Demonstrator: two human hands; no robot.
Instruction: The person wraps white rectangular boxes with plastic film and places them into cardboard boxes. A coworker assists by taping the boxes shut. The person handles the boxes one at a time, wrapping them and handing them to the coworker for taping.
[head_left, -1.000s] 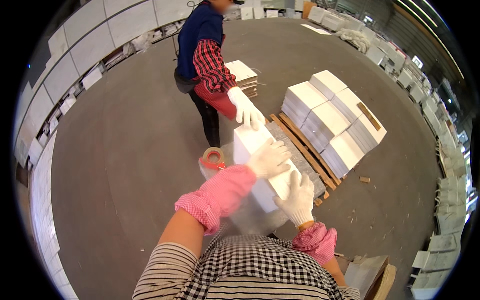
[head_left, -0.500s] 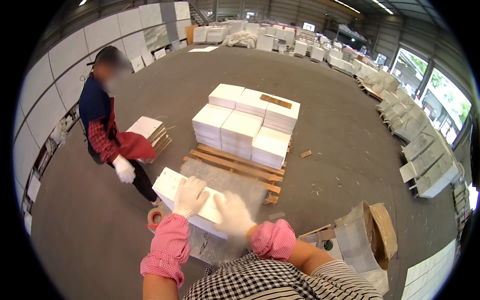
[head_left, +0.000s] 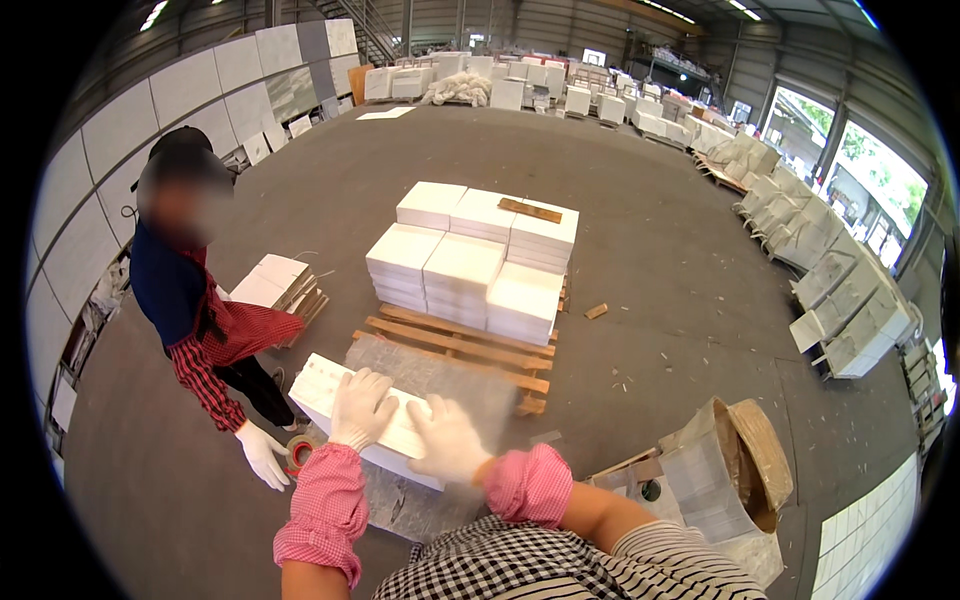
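Observation:
A long white block (head_left: 318, 378) lies in front of me on a surface covered with clear plastic film (head_left: 400, 503). Small marks dot the left end of its top. My left hand (head_left: 362, 408), in a white glove, rests across the top near the middle, fingers stretched out. Close to the block's right end, my right hand (head_left: 447, 440) lies against it, also gloved, its fingers apart. Neither hand is wrapped round anything. A roll of tape (head_left: 298, 452) sits by the block's left end, beside another person's gloved hand (head_left: 262, 453).
Beyond the block, a wooden pallet (head_left: 455, 345) carries stacks of white slabs (head_left: 465, 262) with a wooden strip (head_left: 530, 210) on top. The other person (head_left: 180, 280) stands at left near a smaller slab stack (head_left: 270, 282). Cardboard and foam sheets (head_left: 715, 460) stand at right.
The other person has bent forward and lowered a gloved hand to the tape roll. My hands stay on the block, and the whole view has shifted slightly.

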